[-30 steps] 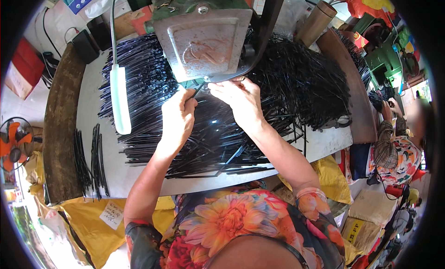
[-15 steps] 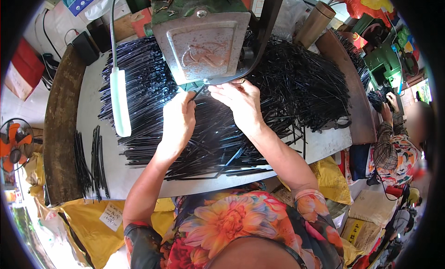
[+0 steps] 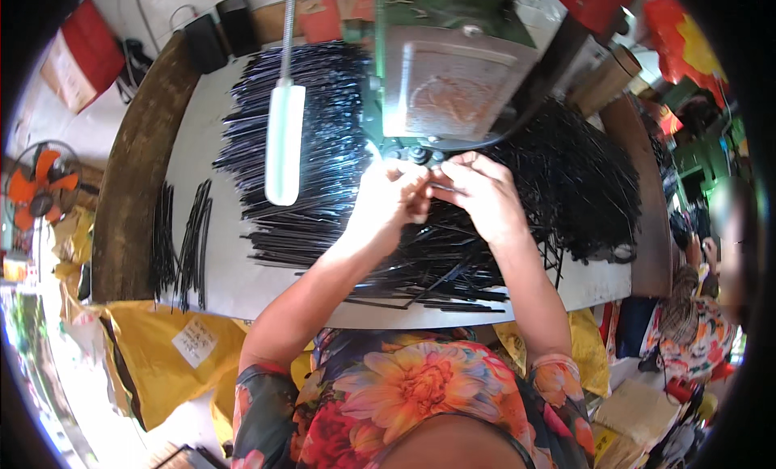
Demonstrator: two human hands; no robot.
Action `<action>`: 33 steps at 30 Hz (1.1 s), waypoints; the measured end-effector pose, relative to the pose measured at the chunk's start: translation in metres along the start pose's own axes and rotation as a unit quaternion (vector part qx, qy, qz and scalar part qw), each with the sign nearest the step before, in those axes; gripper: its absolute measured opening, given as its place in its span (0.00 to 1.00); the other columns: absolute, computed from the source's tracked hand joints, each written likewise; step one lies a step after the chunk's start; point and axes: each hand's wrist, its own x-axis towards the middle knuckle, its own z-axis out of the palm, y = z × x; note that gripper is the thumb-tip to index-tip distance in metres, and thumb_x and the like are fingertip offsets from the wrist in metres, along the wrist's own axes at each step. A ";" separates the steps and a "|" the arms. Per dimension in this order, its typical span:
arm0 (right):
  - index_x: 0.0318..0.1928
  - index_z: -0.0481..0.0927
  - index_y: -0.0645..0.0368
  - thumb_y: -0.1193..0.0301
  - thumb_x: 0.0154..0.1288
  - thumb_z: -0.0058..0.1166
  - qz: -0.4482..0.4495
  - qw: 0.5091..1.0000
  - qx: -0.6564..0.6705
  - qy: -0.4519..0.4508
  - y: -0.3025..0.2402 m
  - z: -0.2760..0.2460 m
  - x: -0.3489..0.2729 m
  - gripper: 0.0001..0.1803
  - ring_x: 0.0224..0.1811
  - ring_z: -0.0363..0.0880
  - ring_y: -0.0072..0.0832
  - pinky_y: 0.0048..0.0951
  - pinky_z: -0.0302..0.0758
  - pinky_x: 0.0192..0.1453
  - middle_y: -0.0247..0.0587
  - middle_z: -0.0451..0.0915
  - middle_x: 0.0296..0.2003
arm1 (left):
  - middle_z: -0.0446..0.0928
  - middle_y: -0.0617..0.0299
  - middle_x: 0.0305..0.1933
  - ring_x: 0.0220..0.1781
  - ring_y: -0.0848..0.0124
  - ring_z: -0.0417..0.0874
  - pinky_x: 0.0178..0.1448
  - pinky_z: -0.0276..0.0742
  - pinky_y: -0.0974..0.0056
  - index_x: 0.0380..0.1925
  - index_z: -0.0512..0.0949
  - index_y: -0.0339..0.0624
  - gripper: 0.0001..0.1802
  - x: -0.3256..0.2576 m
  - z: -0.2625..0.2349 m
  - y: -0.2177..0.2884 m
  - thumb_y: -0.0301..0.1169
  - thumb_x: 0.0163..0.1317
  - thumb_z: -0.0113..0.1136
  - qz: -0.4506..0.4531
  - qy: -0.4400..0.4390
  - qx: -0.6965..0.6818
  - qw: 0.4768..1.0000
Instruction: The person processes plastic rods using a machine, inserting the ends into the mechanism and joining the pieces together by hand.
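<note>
Both hands pinch thin black strip under machine head: left hand, right hand; table's near edge bare.

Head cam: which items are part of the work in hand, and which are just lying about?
In use:
left hand
right hand
thin black strip pinched between them
green machine
heap of black strips

Lying about:
orange fan
yellow bags
small bundles of black strips on the left
red box
</note>
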 end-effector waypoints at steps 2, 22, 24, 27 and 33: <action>0.30 0.74 0.64 0.74 0.55 0.51 -0.021 0.993 -0.109 0.027 -0.011 -0.004 -0.012 0.05 0.28 0.74 0.21 0.19 0.72 0.32 0.36 0.75 0.27 | 0.72 0.57 0.26 0.24 0.70 0.73 0.30 0.71 0.68 0.27 0.70 0.37 0.02 -0.003 0.002 -0.008 0.24 0.56 0.49 -0.001 -0.042 -0.069 0.997; 0.25 0.72 0.67 0.69 0.58 0.50 0.044 0.986 -0.150 -0.058 -0.009 -0.005 -0.006 0.12 0.12 0.63 0.12 0.14 0.59 0.10 0.31 0.67 0.16 | 0.65 0.54 0.30 0.35 0.57 0.67 0.39 0.63 0.57 0.24 0.66 0.36 0.06 -0.025 -0.092 0.039 0.17 0.45 0.51 0.403 -0.003 0.721 0.564; 0.24 0.72 0.66 0.68 0.58 0.50 0.065 0.986 -0.149 -0.045 -0.008 -0.006 -0.002 0.12 0.12 0.63 0.13 0.14 0.58 0.10 0.31 0.66 0.16 | 0.65 0.55 0.31 0.35 0.58 0.67 0.39 0.63 0.58 0.25 0.66 0.36 0.07 -0.027 -0.088 0.038 0.19 0.45 0.53 0.377 0.002 0.740 0.557; 0.24 0.71 0.62 0.67 0.60 0.48 0.077 0.983 -0.160 -0.049 -0.007 -0.005 -0.002 0.12 0.10 0.58 0.10 0.13 0.55 0.09 0.30 0.68 0.19 | 0.64 0.55 0.30 0.36 0.58 0.67 0.38 0.63 0.59 0.25 0.67 0.37 0.08 -0.026 -0.093 0.033 0.19 0.44 0.54 0.352 0.001 0.783 0.512; 0.23 0.71 0.62 0.66 0.59 0.48 0.060 0.981 -0.170 -0.067 -0.005 -0.002 0.003 0.12 0.09 0.58 0.08 0.11 0.53 0.08 0.31 0.69 0.18 | 0.68 0.51 0.29 0.35 0.55 0.69 0.40 0.65 0.58 0.26 0.68 0.33 0.05 -0.024 -0.102 0.051 0.18 0.47 0.51 0.359 -0.052 0.702 0.612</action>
